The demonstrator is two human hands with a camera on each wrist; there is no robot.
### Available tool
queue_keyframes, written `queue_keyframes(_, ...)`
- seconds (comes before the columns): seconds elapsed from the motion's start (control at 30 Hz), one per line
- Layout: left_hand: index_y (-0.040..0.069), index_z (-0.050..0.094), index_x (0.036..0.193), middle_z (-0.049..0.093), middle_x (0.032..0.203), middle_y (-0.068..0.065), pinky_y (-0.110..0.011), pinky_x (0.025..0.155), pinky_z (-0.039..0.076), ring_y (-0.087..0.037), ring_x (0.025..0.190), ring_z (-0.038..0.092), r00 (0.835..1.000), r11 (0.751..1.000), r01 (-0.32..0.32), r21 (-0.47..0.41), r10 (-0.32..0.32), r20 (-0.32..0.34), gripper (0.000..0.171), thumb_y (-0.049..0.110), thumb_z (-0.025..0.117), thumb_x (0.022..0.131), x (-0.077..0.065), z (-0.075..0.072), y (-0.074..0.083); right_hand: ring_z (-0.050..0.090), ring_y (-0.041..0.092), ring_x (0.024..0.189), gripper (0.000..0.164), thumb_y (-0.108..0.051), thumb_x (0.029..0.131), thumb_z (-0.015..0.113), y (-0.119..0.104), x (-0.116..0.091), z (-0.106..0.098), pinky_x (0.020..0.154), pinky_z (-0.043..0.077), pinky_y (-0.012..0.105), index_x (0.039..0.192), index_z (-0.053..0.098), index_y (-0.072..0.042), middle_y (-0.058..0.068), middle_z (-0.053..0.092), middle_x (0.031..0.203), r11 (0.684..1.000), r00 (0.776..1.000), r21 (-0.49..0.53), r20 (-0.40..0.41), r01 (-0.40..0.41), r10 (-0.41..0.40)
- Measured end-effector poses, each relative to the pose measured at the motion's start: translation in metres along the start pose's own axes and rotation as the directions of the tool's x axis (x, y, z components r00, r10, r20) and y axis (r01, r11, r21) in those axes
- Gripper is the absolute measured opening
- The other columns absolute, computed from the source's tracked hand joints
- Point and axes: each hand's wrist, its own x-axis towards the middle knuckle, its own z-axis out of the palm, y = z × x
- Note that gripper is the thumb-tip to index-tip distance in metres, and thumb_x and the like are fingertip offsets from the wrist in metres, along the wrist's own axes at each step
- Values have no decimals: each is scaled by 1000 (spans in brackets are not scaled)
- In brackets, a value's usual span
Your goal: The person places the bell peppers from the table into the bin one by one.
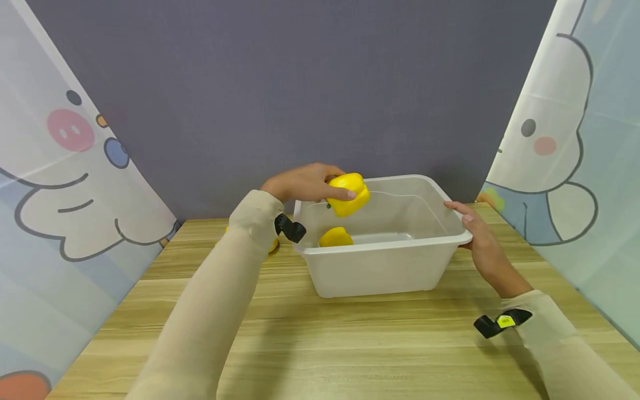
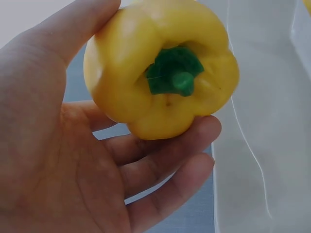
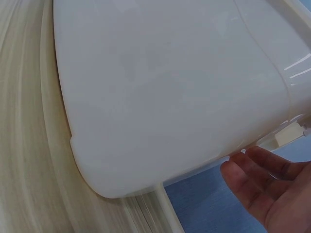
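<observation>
My left hand point(image 1: 310, 182) holds a yellow bell pepper point(image 1: 351, 195) over the left part of a white plastic bin point(image 1: 375, 271). In the left wrist view, the pepper point(image 2: 121, 53) shows its green stem, with the thumb on one side and the fingers on the other. Another yellow pepper point(image 1: 336, 238) lies inside the bin at its left end, partly hidden by the front wall. On the right, my right hand point(image 1: 482, 241) grips the bin's rim; in the right wrist view its fingers point(image 3: 260, 167) curl up under that rim.
Something yellow point(image 1: 274, 245) sits on the wooden table point(image 1: 320, 344) left of the bin, mostly hidden behind my left forearm. A dark grey panel point(image 1: 300, 83) rises behind the table. Cartoon-printed cloths point(image 1: 60, 183) flank both sides.
</observation>
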Motion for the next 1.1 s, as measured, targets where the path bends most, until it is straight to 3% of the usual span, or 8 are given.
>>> queue_keyframes(0.27,19,55,134,63,115,4,-36,88,51,-18,101,60,1000,1000,12,12,-12,26,61,58,68,89,11,2,0,56,16,99,47,-30,111,24,-1,1,1,71,52,23,150,44,-13,3,52,124,1000,1000,18,3,-6,6)
queue_keyframes(0.5,21,57,129,63,112,2,-39,87,50,-21,101,59,999,999,-26,24,25,49,53,56,67,90,13,6,6,55,16,100,47,-31,111,24,0,1,1,71,52,24,150,43,-12,4,52,125,1000,1000,5,2,-4,4)
queue_keyframes(0.67,20,54,138,62,117,4,-42,90,51,-18,103,57,997,1000,-26,5,25,75,61,53,69,90,17,7,9,55,16,100,47,-31,111,23,1,1,0,72,52,23,150,43,-12,4,51,126,1000,1000,-1,2,-1,1)
queue_keyframes(0.87,16,47,147,57,125,4,-34,87,52,-15,108,57,991,999,-35,41,29,129,73,54,70,89,25,11,14,54,15,100,48,-31,111,22,1,0,0,72,52,22,151,42,-12,2,51,127,1000,1000,-21,-3,1,-1)
queue_keyframes(1.1,17,48,147,54,129,4,-39,96,51,-14,114,55,987,1000,-11,20,8,159,71,51,72,89,29,14,21,54,14,101,48,-31,111,21,0,-1,0,72,52,23,151,41,-12,2,50,129,999,1000,-46,-7,-1,1)
